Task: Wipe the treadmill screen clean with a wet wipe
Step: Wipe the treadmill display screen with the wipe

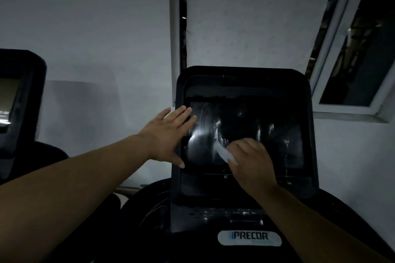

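The black treadmill screen (pixel 267 130) stands upright in its dark console straight ahead, with wet streaks shining on its left half. My right hand (pixel 249 160) presses a folded white wet wipe (pixel 224 154) against the lower middle of the glass. My left hand (pixel 168 132) lies flat with fingers spread on the console's left edge, fingertips reaching onto the screen's upper left corner and thumb on the lower left frame.
A second treadmill console (pixel 19 100) stands at the far left. A white wall fills the background, with a white-framed window (pixel 350 53) at the upper right. A Precor label (pixel 249 237) and a row of buttons (pixel 226 213) sit below the screen.
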### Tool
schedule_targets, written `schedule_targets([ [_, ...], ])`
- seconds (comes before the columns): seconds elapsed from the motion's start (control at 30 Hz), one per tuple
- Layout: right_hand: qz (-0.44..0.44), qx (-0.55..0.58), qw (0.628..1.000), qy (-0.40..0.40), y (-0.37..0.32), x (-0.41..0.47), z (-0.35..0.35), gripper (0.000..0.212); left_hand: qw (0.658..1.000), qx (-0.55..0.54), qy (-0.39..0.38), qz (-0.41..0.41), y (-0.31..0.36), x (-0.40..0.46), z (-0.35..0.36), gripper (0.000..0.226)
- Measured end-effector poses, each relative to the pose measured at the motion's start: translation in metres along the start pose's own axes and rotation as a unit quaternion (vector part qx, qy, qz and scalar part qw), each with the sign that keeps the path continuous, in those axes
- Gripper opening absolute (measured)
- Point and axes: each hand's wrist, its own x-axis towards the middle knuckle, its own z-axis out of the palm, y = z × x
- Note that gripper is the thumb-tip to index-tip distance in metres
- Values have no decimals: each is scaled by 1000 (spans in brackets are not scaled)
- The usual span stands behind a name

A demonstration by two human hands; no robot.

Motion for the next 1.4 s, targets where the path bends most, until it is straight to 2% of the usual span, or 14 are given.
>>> schedule_targets([
  [0.1, 23, 4, 1000, -12, 2, 12, 22, 48, 1000, 3, -1, 15, -17, 17, 21, 139],
  [0.13, 30, 0, 1000, -11, 1, 13, 26, 37, 1000, 2, -5, 17, -21, 22, 27, 138],
  [0.2, 38, 38, 998, 43, 1, 17, 35, 8, 1000, 2, -11, 17, -28, 33, 40, 138],
  [0.3, 30, 74, 990, 120, 0, 21, 46, 11, 1000, -9, -20, 10, -35, 48, 59, 139],
  [0.47, 39, 84, 986, 140, 4, 42, 70, 30, 999, -15, -29, -2, -33, 62, 81, 137],
  [0.53, 9, 85, 983, 162, 5, 65, 70, 21, 1000, -19, -18, -10, -34, 66, 85, 136],
  [0.63, -41, 55, 984, 165, 4, 117, 57, 29, 1000, -13, -5, -20, -37, 68, 89, 136],
  [0.73, -52, 83, 969, 226, 1, 174, 41, 7, 999, -32, 11, -32, -36, 68, 91, 139],
  [0.8, -82, 59, 963, 249, -3, 204, 35, 7, 998, -43, 15, -40, -32, 68, 94, 139],
  [0.93, -165, 17, 970, 180, 5, 215, 68, 11, 998, -42, 26, -46, -30, 70, 100, 138],
  [1.07, -240, -51, 968, 54, 16, 182, 101, 39, 998, -29, 42, -33, -34, 69, 103, 136],
  [1.2, -179, -2, 983, 30, 13, 176, 96, 51, 998, -32, 49, -29, -37, 69, 105, 137],
  [1.4, -201, 2, 980, -2, 1, 153, 96, 55, 998, -32, 43, -20, -39, 68, 101, 136],
])
